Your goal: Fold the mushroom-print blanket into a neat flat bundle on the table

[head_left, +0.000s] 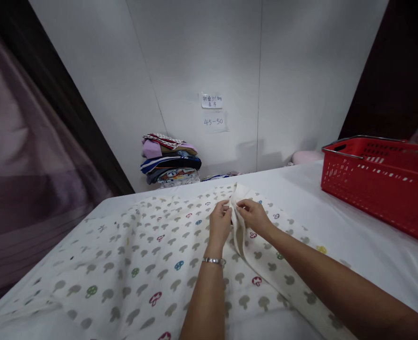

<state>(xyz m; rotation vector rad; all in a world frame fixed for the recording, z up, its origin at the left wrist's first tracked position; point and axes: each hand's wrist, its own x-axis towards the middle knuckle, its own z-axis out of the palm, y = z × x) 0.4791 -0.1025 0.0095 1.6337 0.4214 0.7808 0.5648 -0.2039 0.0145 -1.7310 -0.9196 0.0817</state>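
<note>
A white cloth (163,269) printed with grey and coloured mushrooms lies spread over the table, its surface lightly creased. Near its far side, my left hand (221,217) pinches a raised fold of the fabric, a silver bracelet on the wrist. Close beside it, my right hand (253,215) grips the same fold from the right, thumb and fingers together. Between both hands the fabric stands up in a ridge, and a loose edge runs from there toward the near right. The fingertips are partly hidden by the cloth.
A stack of folded clothes (171,160) stands behind the table's far edge. On the right sits a red plastic basket (375,189) with a metal handle. Two paper notes (214,121) are stuck to the wall. A pinkish curtain (35,156) hangs at left.
</note>
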